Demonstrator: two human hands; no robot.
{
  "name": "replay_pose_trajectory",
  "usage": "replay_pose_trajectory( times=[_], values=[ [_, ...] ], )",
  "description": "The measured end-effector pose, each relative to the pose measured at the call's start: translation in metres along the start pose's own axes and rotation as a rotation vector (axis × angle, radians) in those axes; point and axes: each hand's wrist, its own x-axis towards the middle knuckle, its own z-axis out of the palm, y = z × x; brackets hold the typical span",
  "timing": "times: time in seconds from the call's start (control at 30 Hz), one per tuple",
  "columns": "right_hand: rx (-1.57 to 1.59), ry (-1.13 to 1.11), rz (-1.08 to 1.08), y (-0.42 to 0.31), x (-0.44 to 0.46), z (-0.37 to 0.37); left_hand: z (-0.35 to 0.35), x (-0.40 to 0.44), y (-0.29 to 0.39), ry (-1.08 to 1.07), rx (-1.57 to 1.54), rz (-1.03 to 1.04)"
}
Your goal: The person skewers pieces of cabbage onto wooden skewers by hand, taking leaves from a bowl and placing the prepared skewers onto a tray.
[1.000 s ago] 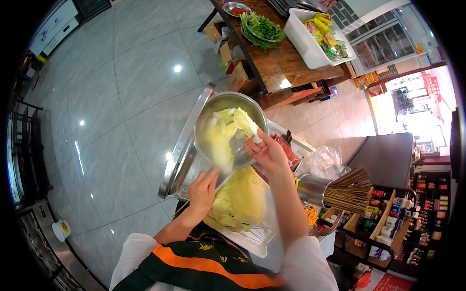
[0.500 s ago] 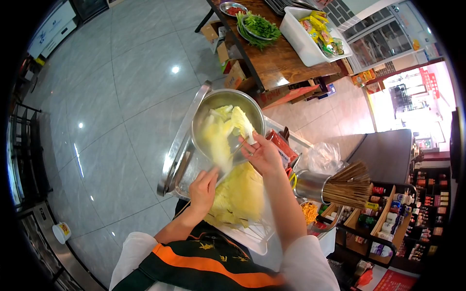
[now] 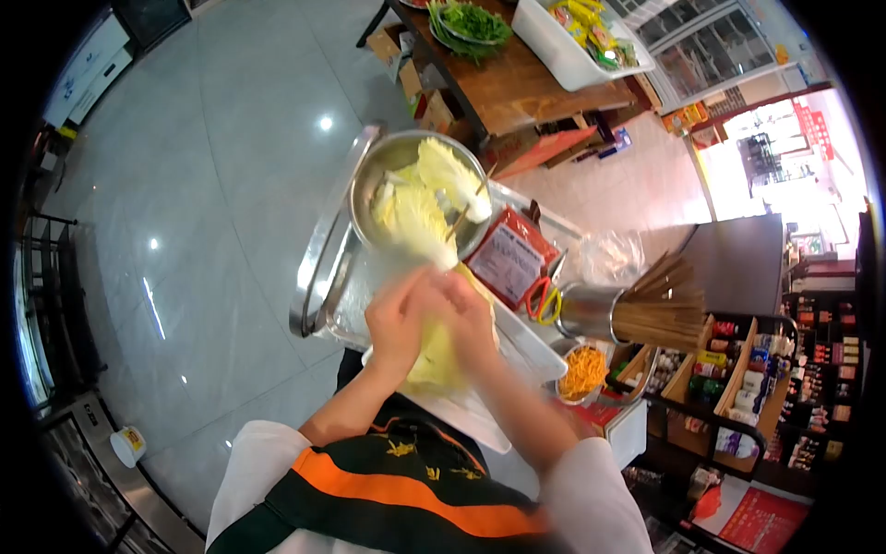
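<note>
My left hand (image 3: 397, 319) is closed around the white base of a napa cabbage leaf (image 3: 426, 242), whose blurred top reaches over the steel bowl (image 3: 362, 214). Against it is my right hand (image 3: 454, 312), too smeared by motion to make out its fingers. Inside the bowl lie several pale yellow cabbage leaves. One leaf (image 3: 448, 174) leans on the far right rim, with a thin wooden stick (image 3: 459, 222) beside it. Below my hands, more cabbage (image 3: 438, 360) rests on a white tray (image 3: 480, 427), partly hidden by my wrists.
Right of the bowl are a red packet (image 3: 512, 258), scissors (image 3: 544, 301), a metal canister (image 3: 586, 312) of wooden skewers (image 3: 660, 309) and a bowl of orange shreds (image 3: 583, 371). A wooden table (image 3: 517, 97) at the back bears greens (image 3: 469, 28) and a white bin (image 3: 577, 69).
My right hand has left the leaf at the bowl's right side and come down beside my left. That leaf now rests in the bowl. The view has shifted slightly.
</note>
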Motion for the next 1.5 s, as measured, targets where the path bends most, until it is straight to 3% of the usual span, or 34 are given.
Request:
replay_pose_trajectory(
  times=[0.13, 0.37, 0.57, 0.63, 0.67, 0.73, 0.87, 0.97, 1.07, 1.1, 1.17, 1.3, 1.37, 1.5],
  values=[
    [0.009, 0.078, -0.094, 0.001, -0.027, -0.018, 0.001, -0.024, 0.019, -0.094, 0.001, -0.049],
    [0.085, 0.29, -0.077, 0.001, -0.095, -0.064, 0.028, -0.094, 0.035, -0.234, -0.099, 0.022],
    [0.049, 0.225, -0.122, 0.005, -0.13, -0.102, 0.047, -0.117, 0.06, -0.329, -0.243, -0.238],
    [-0.072, 0.185, -0.046, 0.008, -0.141, -0.106, 0.059, -0.125, 0.057, -0.195, -0.602, -0.487],
    [-0.197, 0.107, -0.047, 0.012, -0.146, -0.111, 0.063, -0.13, 0.058, -0.185, -0.602, -0.483],
    [-0.248, 0.046, -0.029, 0.022, -0.156, -0.116, 0.066, -0.131, 0.07, -0.095, -0.838, -0.798],
    [-0.436, 0.023, -0.076, 0.018, -0.164, -0.124, 0.074, -0.144, 0.065, -0.079, -0.9, -0.848],
    [-0.659, -0.019, -0.112, 0.013, -0.162, -0.149, 0.073, -0.161, 0.063, -0.201, -0.749, -0.779],
    [-0.758, -0.123, -0.183, 0.02, -0.157, -0.186, 0.056, -0.184, 0.051, -0.364, -0.182, -0.186],
    [-0.733, -0.169, -0.192, 0.024, -0.154, -0.196, 0.049, -0.189, 0.043, -0.36, -0.177, -0.183],
    [-0.733, -0.168, -0.124, 0.036, -0.144, -0.212, 0.035, -0.193, 0.033, -0.441, -0.007, 0.357],
    [-0.883, -0.243, -0.388, 0.085, -0.11, -0.237, 0.024, -0.182, 0.032, -0.485, 0.109, 0.555],
    [-0.965, -0.268, -0.565, 0.097, -0.1, -0.236, 0.028, -0.173, 0.025, -0.444, 0.387, 0.695],
    [-0.982, -0.266, -0.545, 0.09, -0.098, -0.231, 0.036, -0.151, 0.014, -0.408, 0.664, 0.695]
  ],
)
